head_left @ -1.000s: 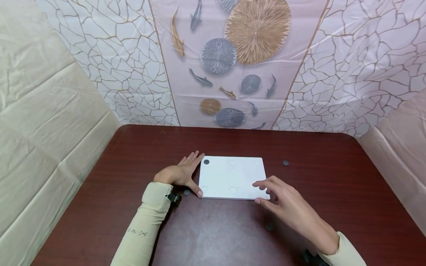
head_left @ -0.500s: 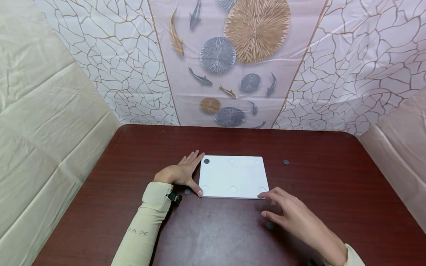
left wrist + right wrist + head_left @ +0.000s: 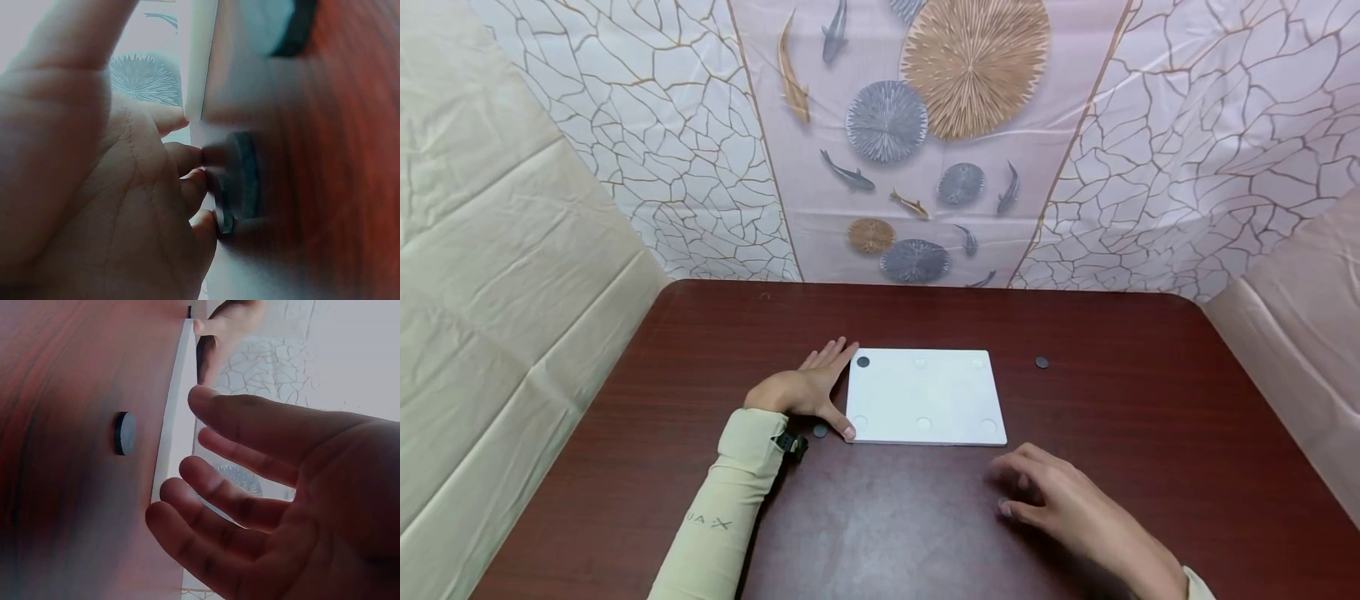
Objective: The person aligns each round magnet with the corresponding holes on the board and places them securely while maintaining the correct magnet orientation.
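A white board [image 3: 925,396] with shallow round recesses lies on the table, a dark disc [image 3: 863,362] in its far left recess. My left hand [image 3: 801,393] is spread along the board's left edge, thumb at the near corner and index finger at the far one. Beside that thumb lies another dark disc [image 3: 820,431]. Off the near right corner, my right hand [image 3: 1067,500] hovers low with fingers bent and parted, holding nothing. The right wrist view shows a dark disc [image 3: 125,433] on the table in front of its fingertips.
One dark disc [image 3: 1042,362] lies right of the board on the dark red table [image 3: 1150,400]. In the left wrist view, dark discs [image 3: 245,175] rest near the left fingers. Patterned cloth [image 3: 700,167] hangs behind the table.
My right hand has moved from above the board's near right corner toward the table's near side, uncovering that corner's recess. My left hand stays at the left edge.
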